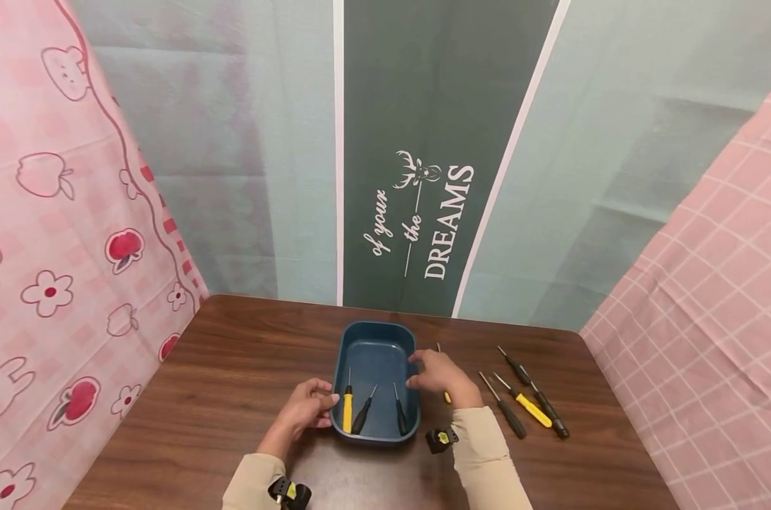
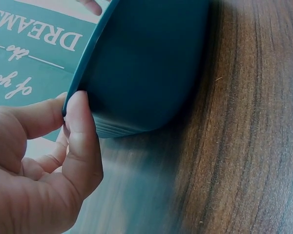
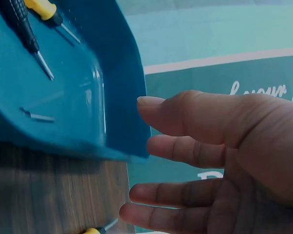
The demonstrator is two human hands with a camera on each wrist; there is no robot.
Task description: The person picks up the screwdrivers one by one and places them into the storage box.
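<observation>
A deep blue rectangular tray (image 1: 377, 361) stands on the table. Inside it lie a yellow-handled screwdriver (image 1: 347, 412) and two black-handled screwdrivers, one near the middle (image 1: 361, 418) and one by the right wall (image 1: 402, 418). At the tray's left side my left hand (image 1: 305, 407) pinches the rim between thumb and finger; the left wrist view shows this grip (image 2: 53, 156) closely. My right hand (image 1: 439, 372) is at the right rim, fingers spread and fairly straight. In the right wrist view its thumb and index finger reach the tray's edge; firm contact cannot be told.
Right of the tray lie more screwdrivers: a yellow-handled one (image 1: 533, 409), a black-handled one (image 1: 512, 419) and others at the far right (image 1: 551, 411). Another (image 1: 448, 398) is partly hidden behind my right hand. Fabric hangs around the wooden table (image 1: 232, 375).
</observation>
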